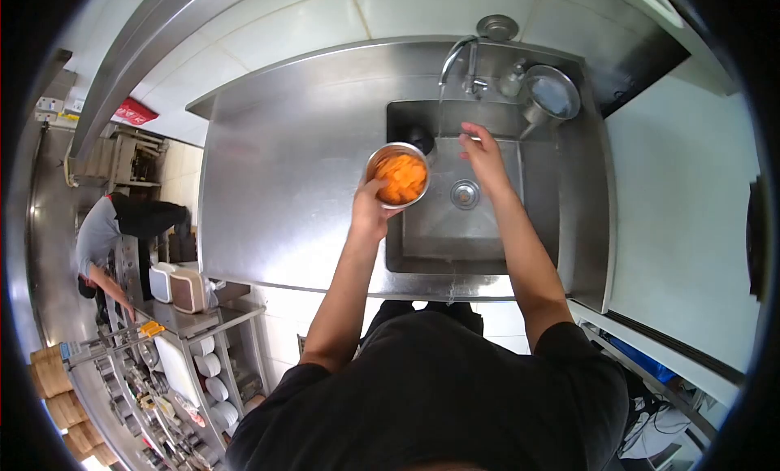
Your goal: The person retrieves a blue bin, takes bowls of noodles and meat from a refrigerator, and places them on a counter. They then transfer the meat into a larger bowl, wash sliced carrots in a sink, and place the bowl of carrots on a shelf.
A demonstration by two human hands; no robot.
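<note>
My left hand (372, 211) grips a round metal bowl (370, 164) by its rim, with the thumb over the inside edge. Orange slices (402, 178) fill much of the bowl, which is held over the left edge of the steel sink (455, 247). Over the right part of the basin is my right hand (483, 152), its fingers apart and holding nothing. The curved faucet (448, 58) stands behind the basin, and a thin stream of water seems to fall from its spout. A dark round object (420, 139) is partly hidden behind the bowl.
At the sink's back right corner stand a metal pan (553, 93) and a clear bottle (512, 79). A steel counter (276, 178) extends left. Farther left, another person (101, 231) bends beside a shelf rack (231, 312) with stacked white dishes.
</note>
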